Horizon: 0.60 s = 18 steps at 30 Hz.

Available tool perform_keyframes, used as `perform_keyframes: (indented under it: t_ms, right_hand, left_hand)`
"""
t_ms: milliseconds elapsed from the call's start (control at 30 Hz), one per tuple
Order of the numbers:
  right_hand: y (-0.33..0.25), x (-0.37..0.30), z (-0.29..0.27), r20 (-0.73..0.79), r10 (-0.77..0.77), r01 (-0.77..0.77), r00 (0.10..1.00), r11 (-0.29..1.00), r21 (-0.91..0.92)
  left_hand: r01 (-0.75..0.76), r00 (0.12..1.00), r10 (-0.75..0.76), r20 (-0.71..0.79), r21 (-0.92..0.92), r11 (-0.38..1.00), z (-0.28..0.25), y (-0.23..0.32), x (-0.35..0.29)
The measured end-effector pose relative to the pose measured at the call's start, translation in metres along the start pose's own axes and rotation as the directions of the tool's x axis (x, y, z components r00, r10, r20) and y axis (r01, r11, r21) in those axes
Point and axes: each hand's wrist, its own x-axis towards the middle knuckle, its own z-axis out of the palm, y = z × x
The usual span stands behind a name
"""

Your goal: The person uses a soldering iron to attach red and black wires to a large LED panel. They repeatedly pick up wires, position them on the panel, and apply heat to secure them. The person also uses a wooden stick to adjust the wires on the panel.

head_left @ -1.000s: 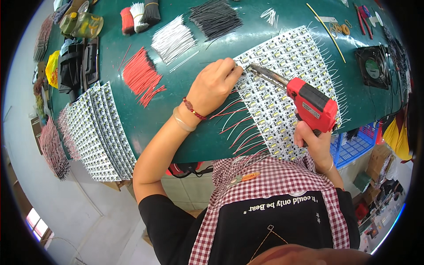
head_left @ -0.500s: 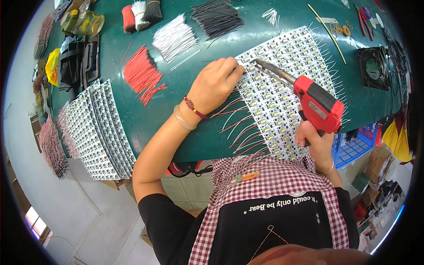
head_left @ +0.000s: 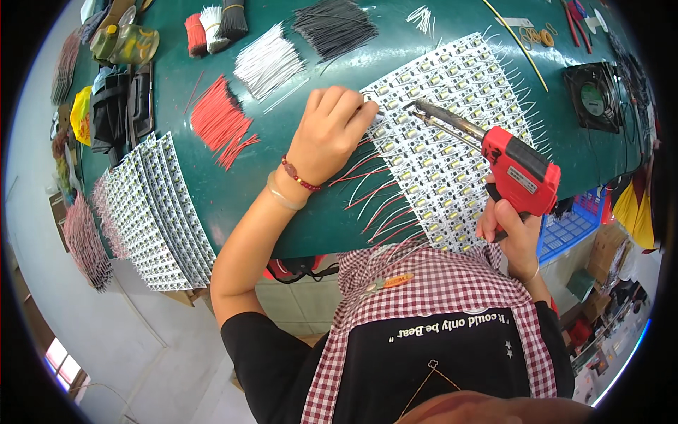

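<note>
My left hand (head_left: 332,128) is closed in a pinch at the far left corner of the LED board panel (head_left: 448,134). Something small and dark shows at its fingertips, too small to name. My right hand (head_left: 510,230) grips the handle of a red and black soldering gun (head_left: 521,169). The gun's metal tip points left, over the panel, a short way right of my left fingertips. White boards with yellowish LEDs fill the panel in rows. Red and white wires (head_left: 378,205) hang off its left edge, and thin pale wires stick out along its right edge.
Loose piles of red wires (head_left: 219,116), white wires (head_left: 270,62) and black wires (head_left: 335,28) lie on the green table (head_left: 304,226). Stacked LED panels (head_left: 152,212) overhang the left edge. A black fan (head_left: 592,97) stands at right, above a blue basket (head_left: 575,226).
The soldering gun has moved slightly right and nearer over the panel, its tip farther from my left fingertips. My left hand stays pinched at the panel's corner. The whole view has shifted a little.
</note>
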Motion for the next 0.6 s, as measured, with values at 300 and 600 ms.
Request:
perform_keyframes:
  t_ms: [300,600]
  right_hand:
    - [0.005,0.002,0.001,0.028,0.094,-0.093,0.995,0.995,-0.031]
    - [0.010,0.001,0.002,0.021,0.133,-0.128,0.991,0.979,-0.157]
  left_hand:
    - [0.043,0.998,-0.039,0.046,-0.098,0.994,0.009,0.016,-0.007]
    - [0.048,0.997,-0.042,0.060,-0.102,0.994,0.008,0.016,-0.004]
